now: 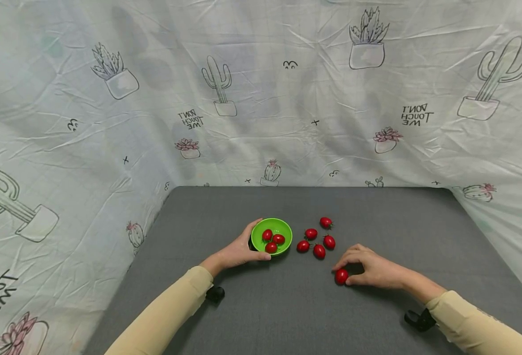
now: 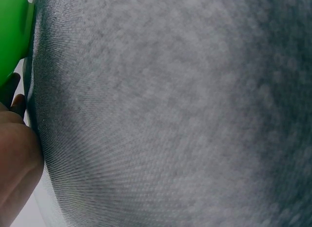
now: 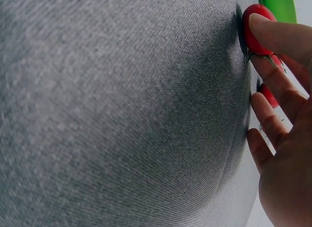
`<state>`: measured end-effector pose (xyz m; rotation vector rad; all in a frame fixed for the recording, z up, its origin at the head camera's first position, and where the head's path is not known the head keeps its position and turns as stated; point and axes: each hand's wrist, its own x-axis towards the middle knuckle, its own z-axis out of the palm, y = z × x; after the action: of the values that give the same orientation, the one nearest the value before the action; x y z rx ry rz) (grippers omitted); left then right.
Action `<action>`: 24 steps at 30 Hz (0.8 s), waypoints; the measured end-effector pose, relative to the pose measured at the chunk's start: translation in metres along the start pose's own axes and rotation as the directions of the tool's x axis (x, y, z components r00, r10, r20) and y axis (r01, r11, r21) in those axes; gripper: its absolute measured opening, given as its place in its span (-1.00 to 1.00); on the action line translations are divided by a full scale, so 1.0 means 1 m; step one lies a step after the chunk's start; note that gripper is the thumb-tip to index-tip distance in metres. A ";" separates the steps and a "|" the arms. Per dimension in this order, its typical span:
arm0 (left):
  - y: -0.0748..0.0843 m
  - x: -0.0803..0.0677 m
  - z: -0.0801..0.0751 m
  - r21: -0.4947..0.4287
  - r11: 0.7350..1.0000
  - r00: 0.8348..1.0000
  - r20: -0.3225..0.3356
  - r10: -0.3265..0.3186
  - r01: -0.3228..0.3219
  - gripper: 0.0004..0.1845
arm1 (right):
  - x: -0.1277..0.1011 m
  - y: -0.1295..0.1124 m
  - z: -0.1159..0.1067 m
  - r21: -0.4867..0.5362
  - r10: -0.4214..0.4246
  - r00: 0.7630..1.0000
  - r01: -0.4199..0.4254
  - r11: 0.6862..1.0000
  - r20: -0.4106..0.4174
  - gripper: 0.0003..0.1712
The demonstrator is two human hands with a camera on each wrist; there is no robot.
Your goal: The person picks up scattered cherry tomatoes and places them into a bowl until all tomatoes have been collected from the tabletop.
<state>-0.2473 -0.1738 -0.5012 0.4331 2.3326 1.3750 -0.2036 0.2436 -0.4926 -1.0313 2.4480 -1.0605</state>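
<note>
Right hand (image 1: 374, 270) pinching one tomato (image 1: 341, 276) on the grey mat (image 1: 287, 305); left hand (image 1: 240, 251) gripping the green bowl (image 1: 283, 228).

Tomato sits on the mat just right of centre, apart from five loose tomatoes (image 1: 317, 237) lying between it and the bowl; three more tomatoes (image 1: 272, 240) already in the bowl; pinched one is small, oval, glossy red, with a stem tuft at one end in the right wrist view; likely light, smooth-skinned, a bit slippery, soft enough to bruise or split; best taken across the middle with fingertip pads, light pressure; left fingers curl round the bowl's near rim, bowl resting on the mat.
</note>
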 end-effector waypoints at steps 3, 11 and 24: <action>0.000 0.000 0.000 -0.004 1.000 1.000 0.002 0.001 -0.001 0.14 | 0.000 0.000 -0.001 0.012 0.017 1.000 -0.017 1.000 -0.007 -0.64; 0.000 0.001 -0.001 -0.001 1.000 1.000 0.006 0.003 -0.003 0.14 | 0.001 -0.003 -0.009 0.025 0.069 0.997 -0.068 0.997 -0.019 -0.64; 0.000 0.001 -0.001 -0.006 1.000 1.000 0.002 -0.001 0.001 0.17 | 0.020 -0.014 -0.033 0.009 0.074 0.993 -0.074 0.997 -0.097 -0.60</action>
<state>-0.2483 -0.1745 -0.5007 0.4308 2.3261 1.3805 -0.2272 0.2401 -0.4588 -0.8997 2.5367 -1.1173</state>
